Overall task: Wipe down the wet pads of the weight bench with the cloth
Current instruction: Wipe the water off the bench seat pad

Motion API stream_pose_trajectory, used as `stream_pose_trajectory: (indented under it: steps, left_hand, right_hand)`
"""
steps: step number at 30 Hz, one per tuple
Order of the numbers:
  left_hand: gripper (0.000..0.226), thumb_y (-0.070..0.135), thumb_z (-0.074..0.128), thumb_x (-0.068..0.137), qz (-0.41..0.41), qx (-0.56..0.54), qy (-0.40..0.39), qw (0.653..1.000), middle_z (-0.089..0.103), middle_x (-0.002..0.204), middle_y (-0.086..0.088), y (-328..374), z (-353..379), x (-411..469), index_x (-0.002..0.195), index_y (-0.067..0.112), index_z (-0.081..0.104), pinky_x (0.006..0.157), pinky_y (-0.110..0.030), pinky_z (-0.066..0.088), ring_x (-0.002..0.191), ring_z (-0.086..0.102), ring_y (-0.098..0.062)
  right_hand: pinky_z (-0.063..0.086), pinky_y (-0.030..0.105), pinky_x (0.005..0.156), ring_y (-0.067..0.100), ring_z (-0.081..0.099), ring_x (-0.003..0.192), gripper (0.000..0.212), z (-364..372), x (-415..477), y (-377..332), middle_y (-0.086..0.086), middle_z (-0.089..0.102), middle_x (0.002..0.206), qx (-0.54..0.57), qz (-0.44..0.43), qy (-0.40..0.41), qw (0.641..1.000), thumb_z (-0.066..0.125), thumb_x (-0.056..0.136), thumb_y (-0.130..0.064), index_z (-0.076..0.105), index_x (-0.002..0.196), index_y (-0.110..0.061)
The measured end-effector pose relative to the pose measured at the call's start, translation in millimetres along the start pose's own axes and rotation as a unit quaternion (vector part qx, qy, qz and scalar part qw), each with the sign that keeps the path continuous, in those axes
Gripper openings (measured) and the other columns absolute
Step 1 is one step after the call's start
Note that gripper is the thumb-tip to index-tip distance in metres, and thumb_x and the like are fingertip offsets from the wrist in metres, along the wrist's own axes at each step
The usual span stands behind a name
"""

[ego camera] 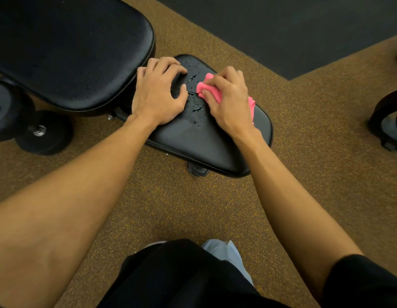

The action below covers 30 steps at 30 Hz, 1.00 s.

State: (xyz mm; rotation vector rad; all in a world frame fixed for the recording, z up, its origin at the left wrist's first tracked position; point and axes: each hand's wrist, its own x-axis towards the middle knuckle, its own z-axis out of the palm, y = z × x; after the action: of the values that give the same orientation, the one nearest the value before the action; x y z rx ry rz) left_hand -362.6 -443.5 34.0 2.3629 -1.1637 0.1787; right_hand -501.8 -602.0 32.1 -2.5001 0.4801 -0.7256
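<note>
Brown gym floor [171,207]. Seat pad [204,141] wet: right hand [228,96] grips pink cloth [204,87], 3 o'clock; left hand [157,94] rests empty, fingers bent, 9 o'clock.

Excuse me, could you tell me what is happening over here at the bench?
Someone is wiping up water. Their right hand grips a bunched pink cloth and presses it on the seat pad, while the left hand rests on the pad's left side with bent fingers, holding nothing. Water droplets lie between the two hands, so the pad is not yet dry. The larger back pad also shows droplets. A dumbbell lies nearby.
</note>
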Motion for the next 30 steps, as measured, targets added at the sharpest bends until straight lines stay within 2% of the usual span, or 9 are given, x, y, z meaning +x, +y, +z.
stream_pose_trajectory:
  steps: [3,8,13,19,25,30]
  left_hand:
    - [0.034,0.042,0.057,0.096,0.0,-0.002,0.002,1.0,0.059,0.135,0.01,-0.9,0.8,0.4,0.125,0.028,0.067,0.104,-0.04,0.039,0.126,0.051,-0.019]
    - [0.035,0.043,0.056,0.096,0.0,-0.003,0.0,1.0,0.059,0.135,0.011,-0.9,0.1,0.6,0.126,0.028,0.067,0.105,-0.04,0.039,0.126,0.051,-0.019]
    - [0.035,0.044,0.056,0.097,0.001,0.002,-0.001,1.0,0.059,0.135,0.011,-1.3,0.0,0.0,0.126,0.028,0.066,0.104,-0.039,0.038,0.127,0.051,-0.019]
    - [0.035,0.044,0.056,0.097,0.003,-0.001,-0.001,1.0,0.059,0.136,0.011,-0.8,0.5,-0.6,0.127,0.028,0.067,0.105,-0.039,0.038,0.127,0.05,-0.019]
    - [0.034,0.043,0.056,0.096,0.004,-0.002,0.004,1.0,0.06,0.135,0.011,-1.3,1.4,-1.7,0.126,0.028,0.067,0.103,-0.038,0.038,0.126,0.051,-0.019]
    - [0.034,0.043,0.056,0.097,0.002,-0.002,0.005,1.0,0.06,0.135,0.012,-1.0,1.7,-0.7,0.125,0.029,0.067,0.104,-0.038,0.039,0.125,0.051,-0.019]
  right_hand:
    - [0.031,0.007,0.092,0.025,0.054,0.098,0.02,-16.8,-17.6,12.1,0.005,0.066,0.105,0.007,-0.021,-0.007,1.0,0.078,0.099,-0.03,0.081,0.107,-0.012]
    - [0.029,0.004,0.095,0.026,0.055,0.101,0.023,-18.5,-17.1,17.3,0.006,0.066,0.108,-0.013,0.052,0.038,0.998,0.077,0.099,-0.032,0.082,0.107,-0.011]
    - [0.03,0.009,0.096,0.024,0.053,0.1,0.019,-28.2,-39.9,11.1,0.008,0.065,0.108,0.006,-0.031,-0.021,0.999,0.078,0.1,-0.027,0.079,0.109,-0.01]
    - [0.03,0.008,0.097,0.027,0.055,0.104,0.021,-31.4,-39.4,13.1,0.008,0.064,0.11,-0.018,0.052,0.024,0.998,0.075,0.1,-0.028,0.078,0.109,-0.009]
    - [0.031,0.015,0.101,0.03,0.055,0.102,0.021,-45.6,-61.5,14.0,0.012,0.064,0.11,0.006,-0.055,-0.053,0.997,0.075,0.102,-0.024,0.077,0.112,-0.006]
    - [0.031,0.01,0.098,0.028,0.053,0.104,0.023,-46.3,-47.3,24.7,0.009,0.064,0.112,-0.026,0.038,0.002,0.999,0.075,0.101,-0.029,0.078,0.108,-0.008]
